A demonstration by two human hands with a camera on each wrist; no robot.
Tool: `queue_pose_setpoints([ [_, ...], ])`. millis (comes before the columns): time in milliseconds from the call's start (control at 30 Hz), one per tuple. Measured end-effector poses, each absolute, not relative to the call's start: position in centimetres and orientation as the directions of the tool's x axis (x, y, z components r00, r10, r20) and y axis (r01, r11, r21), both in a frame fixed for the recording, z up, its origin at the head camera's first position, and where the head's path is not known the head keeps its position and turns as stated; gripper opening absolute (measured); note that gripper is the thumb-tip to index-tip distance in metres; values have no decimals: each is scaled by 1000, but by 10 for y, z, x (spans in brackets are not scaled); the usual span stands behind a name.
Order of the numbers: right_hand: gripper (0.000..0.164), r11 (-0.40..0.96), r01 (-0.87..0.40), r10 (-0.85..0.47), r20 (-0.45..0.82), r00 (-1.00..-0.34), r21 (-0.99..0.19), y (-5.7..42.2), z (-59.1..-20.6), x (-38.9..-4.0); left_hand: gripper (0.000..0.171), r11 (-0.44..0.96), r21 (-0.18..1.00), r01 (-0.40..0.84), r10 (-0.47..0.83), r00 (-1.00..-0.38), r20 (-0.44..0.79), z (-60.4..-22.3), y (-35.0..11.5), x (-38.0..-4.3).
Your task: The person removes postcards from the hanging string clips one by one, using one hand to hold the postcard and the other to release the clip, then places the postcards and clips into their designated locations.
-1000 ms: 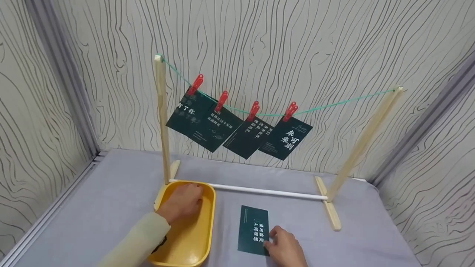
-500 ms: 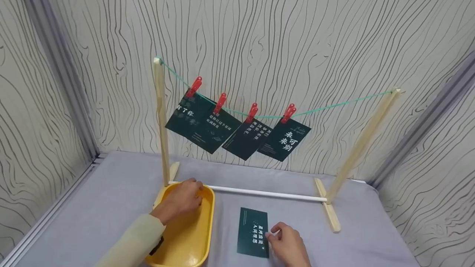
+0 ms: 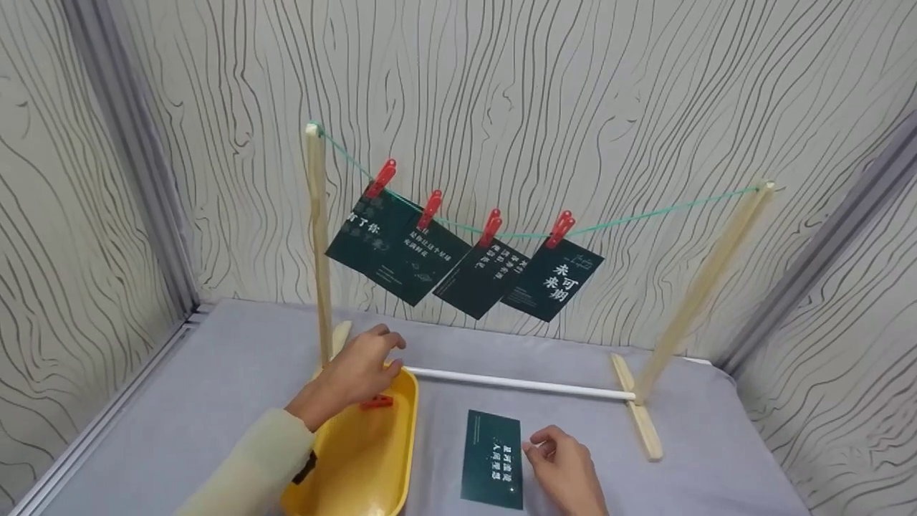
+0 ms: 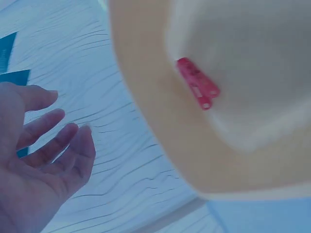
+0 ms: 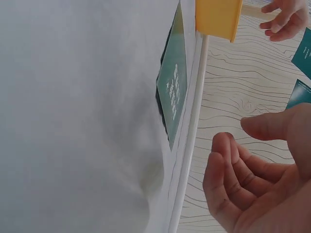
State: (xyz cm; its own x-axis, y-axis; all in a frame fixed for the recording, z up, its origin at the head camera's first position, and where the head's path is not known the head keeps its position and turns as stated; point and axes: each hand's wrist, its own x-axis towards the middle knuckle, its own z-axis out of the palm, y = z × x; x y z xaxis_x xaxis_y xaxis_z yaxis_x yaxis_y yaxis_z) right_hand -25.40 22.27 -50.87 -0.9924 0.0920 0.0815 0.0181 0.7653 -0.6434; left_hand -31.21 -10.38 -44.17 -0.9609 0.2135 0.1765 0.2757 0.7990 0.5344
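My left hand point(image 3: 364, 365) hovers over the far end of the yellow tray point(image 3: 412, 430). In the left wrist view its fingers point(image 4: 58, 141) are loosely bent with nothing between them. Inside the tray lies a red clothespin point(image 3: 377, 402), seen whole in the left wrist view. My right hand point(image 3: 566, 466) is just right of a dark green card point(image 3: 493, 459) with white writing, which lies flat on the cloth. The right wrist view has that hand's fingers point(image 5: 228, 179) slightly bent, holding nothing and apart from the card.
Behind the hands, a green string point(image 3: 666, 209) runs between two wooden posts point(image 3: 319, 244). Several dark green cards point(image 3: 481, 279) hang from it by red clothespins point(image 3: 431, 209). A white rod point(image 3: 519, 383) joins the stand's feet, with a wood-patterned wall point(image 3: 458, 93) behind.
My left hand has risen out of the tray, uncovering the red clothespin. The right hand has drawn slightly away from the card's edge. The view has tilted up a little.
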Motion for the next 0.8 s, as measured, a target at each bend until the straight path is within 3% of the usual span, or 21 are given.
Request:
queue_pose_setpoints([
  [233, 12, 723, 30, 143, 107, -984, -690, 221, -499, -263, 28, 770, 498, 399, 277, -912, 302, -416, -96, -311],
  [467, 13, 712, 54, 149, 76, -986, -700, 220, -500, -266, 21, 728, 500, 470, 251, -860, 444, -403, -89, -304],
  [800, 16, 708, -12, 109, 126, -986, -706, 219, -485, -274, 13, 712, 341, 614, 279, -692, 665, -383, -85, -305],
])
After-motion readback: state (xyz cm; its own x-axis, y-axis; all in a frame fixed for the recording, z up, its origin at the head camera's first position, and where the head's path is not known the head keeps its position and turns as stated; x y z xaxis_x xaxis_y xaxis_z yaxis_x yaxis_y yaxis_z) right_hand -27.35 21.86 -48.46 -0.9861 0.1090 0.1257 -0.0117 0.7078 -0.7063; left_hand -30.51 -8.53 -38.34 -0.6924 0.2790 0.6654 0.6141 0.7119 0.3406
